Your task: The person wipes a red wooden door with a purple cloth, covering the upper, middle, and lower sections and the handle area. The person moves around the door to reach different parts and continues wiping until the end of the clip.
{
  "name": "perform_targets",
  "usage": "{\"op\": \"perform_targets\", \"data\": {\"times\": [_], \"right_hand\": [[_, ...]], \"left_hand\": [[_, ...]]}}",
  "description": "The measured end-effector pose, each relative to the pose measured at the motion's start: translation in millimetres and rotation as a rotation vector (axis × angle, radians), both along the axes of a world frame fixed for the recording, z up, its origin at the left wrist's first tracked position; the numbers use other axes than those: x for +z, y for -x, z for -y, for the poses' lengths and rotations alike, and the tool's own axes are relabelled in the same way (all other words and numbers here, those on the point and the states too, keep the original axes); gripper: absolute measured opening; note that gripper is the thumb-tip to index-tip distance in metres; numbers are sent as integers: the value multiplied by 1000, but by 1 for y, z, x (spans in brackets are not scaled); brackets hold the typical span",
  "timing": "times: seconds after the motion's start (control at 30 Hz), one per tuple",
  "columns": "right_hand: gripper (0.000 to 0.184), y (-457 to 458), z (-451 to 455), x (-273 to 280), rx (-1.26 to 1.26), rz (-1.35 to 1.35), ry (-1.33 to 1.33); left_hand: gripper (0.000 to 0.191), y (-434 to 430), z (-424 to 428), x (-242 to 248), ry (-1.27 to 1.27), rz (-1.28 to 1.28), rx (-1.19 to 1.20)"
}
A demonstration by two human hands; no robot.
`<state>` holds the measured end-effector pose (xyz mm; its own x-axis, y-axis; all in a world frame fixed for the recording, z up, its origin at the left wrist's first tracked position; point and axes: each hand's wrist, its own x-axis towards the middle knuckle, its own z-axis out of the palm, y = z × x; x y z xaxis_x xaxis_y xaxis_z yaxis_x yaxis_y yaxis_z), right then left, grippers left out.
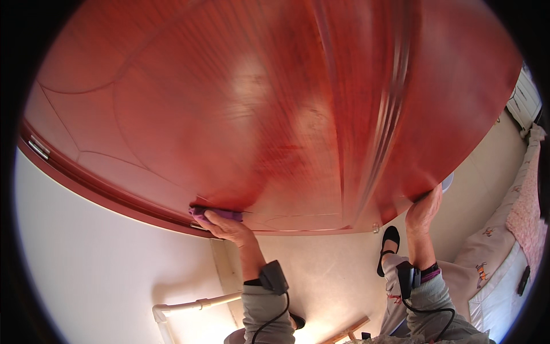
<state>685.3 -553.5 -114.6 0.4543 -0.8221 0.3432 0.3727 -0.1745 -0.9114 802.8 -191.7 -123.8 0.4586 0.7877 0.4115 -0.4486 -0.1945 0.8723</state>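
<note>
A glossy red wooden door (206, 112) with carved lines and a raised vertical moulding fills the upper view. At its lower left, my left hand (230, 228) holds a folded purple cloth (225, 213) against the door face. My right hand (423, 213) grips the door's free edge at the right; some of its fingers are hidden. Metal hinges (38, 147) show along the red frame on the left.
A white wall (107, 228) borders the frame. A white pipe (184, 306) stands low by the wall. On the right is a bed with patterned bedding (485, 245); a white radiator (525, 99) stands beyond it. My black shoe (390, 241) is on the pale floor (326, 262).
</note>
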Motion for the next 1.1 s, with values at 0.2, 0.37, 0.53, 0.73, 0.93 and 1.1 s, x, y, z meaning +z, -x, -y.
{"op": "perform_targets", "data": {"times": [0.2, 0.37, 0.53, 0.73, 0.93, 1.1], "right_hand": [[45, 4, -3, 7, 47, 57, -134], [47, 3, -2, 5, 51, 60, -61], [47, 3, 1, -6, -116, -127, 179], [62, 6, 12, -16, -169, -183, 603], [67, 7, 12, -13, -92, -200, 569], [38, 2, 0, 7, 33, -84, 98]], "left_hand": [[37, -10, -59, -67, 561, -93, -308], [49, 6, -6, 12, 367, -58, -180], [53, 44, 107, 112, -506, 104, 30], [57, 76, 172, 123, -1366, 374, -72], [54, 32, 72, 125, -1054, 290, 139], [58, -8, -23, 123, -5, 166, -167]]}}
